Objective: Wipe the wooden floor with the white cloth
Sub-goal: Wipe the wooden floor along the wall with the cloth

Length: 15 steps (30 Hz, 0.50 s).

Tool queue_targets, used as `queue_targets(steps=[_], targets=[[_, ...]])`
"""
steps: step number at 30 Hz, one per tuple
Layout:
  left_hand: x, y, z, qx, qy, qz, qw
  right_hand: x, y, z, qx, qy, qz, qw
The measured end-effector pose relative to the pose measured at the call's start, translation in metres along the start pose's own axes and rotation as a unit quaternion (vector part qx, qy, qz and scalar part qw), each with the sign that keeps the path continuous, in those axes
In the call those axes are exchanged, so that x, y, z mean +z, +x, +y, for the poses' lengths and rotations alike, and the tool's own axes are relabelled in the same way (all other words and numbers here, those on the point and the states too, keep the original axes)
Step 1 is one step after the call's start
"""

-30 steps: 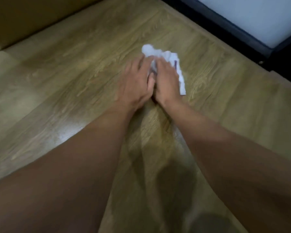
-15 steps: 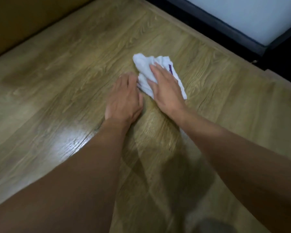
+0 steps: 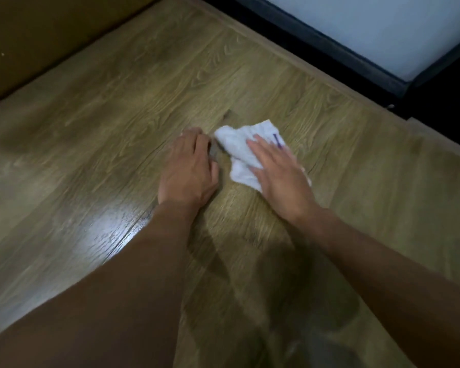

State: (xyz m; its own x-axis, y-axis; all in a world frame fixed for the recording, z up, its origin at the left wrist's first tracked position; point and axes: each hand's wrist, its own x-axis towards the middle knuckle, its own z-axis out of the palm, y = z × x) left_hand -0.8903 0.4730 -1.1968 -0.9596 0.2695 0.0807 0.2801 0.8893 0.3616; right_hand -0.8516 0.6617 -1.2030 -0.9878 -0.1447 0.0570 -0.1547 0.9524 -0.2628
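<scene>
— Where is the crumpled white cloth (image 3: 238, 152)?
— On the pale-brown wooden plank floor (image 3: 104, 123), toward its far edge by the black frame (image 3: 329, 49). It has a purple mark (image 3: 277, 141) on it.
— The right hand (image 3: 279, 179)?
— Flat on the cloth, fingers straight and apart, pressing down.
— And the left hand (image 3: 189, 168)?
— Palm down on bare floor just beside the cloth, fingers relaxed, holding nothing.
</scene>
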Motion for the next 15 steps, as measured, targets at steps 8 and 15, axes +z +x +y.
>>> queue_targets(steps=[8,15], targets=[[0.001,0.001,0.000,0.005,0.004,0.014,1.000,0.003,0.049,-0.001,0.189,0.033,0.080,0.978],[0.001,-0.002,0.001,0.023,0.006,0.026,0.999,-0.028,-0.003,0.053,0.080,0.099,0.034,0.991]])
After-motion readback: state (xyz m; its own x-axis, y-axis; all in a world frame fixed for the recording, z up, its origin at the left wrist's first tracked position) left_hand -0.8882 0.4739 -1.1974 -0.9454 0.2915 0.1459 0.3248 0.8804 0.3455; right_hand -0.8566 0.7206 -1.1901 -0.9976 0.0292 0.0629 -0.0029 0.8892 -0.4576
